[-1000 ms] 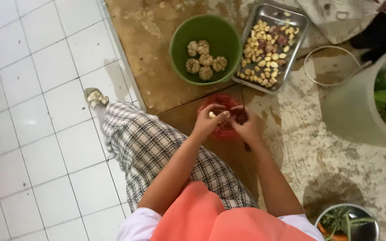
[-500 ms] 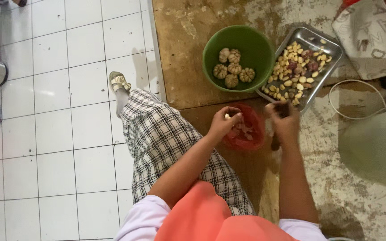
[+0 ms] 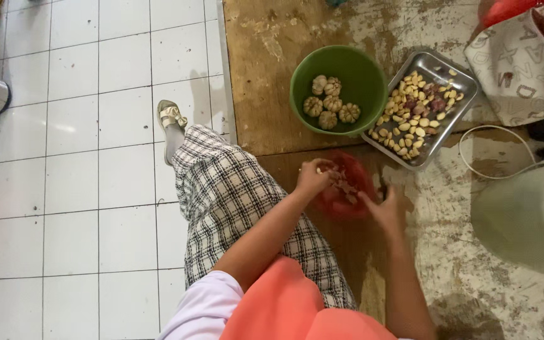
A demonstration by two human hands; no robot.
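White tiled floor (image 3: 70,189) fills the left half of the frame; a worn wooden board (image 3: 266,82) and stained concrete take the right half. A pale bucket (image 3: 517,220) stands at the right edge, greens showing inside it. A printed cloth bag (image 3: 517,69) lies in the upper right. The person's checked trouser leg (image 3: 240,208) runs from centre to lower centre, a sandalled foot at its upper end.

A green bowl (image 3: 360,75), upper centre, holds five whole garlic bulbs (image 3: 330,104). Just beside it on the right, a steel tray (image 3: 458,79) holds peeled cloves (image 3: 410,119) mixed with reddish skins.

A red bowl (image 3: 347,189) sits at centre, below the green bowl. Both hands are over it. The left hand (image 3: 313,179) pinches a pale clove at its upper edge (fingers closed round it). The right hand (image 3: 385,211) is blurred at the bowl's right rim; whether its grip holds anything cannot be told.
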